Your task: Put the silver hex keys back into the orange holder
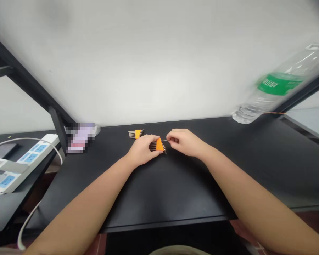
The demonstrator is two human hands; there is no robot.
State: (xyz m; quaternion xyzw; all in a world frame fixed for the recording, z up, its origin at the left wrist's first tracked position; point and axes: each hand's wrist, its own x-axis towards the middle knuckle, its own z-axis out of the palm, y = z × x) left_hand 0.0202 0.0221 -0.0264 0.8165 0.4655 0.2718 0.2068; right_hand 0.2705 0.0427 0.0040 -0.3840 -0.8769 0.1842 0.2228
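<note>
My left hand grips an orange hex key holder with several dark keys in it, just above or on the black table. Close by on the right, my right hand pinches a thin metal hex key whose other end meets the holder's upper edge. Whether that key is inside its slot or only touching it, I cannot tell. Behind my left hand lies a second orange hex key holder, its several keys pointing left. My left fingers partly cover the first set.
A large clear bottle with a green label stands at the back right of the black table. A white power strip with cables lies on another surface at the left. A blurred-out pinkish packet rests by the black frame.
</note>
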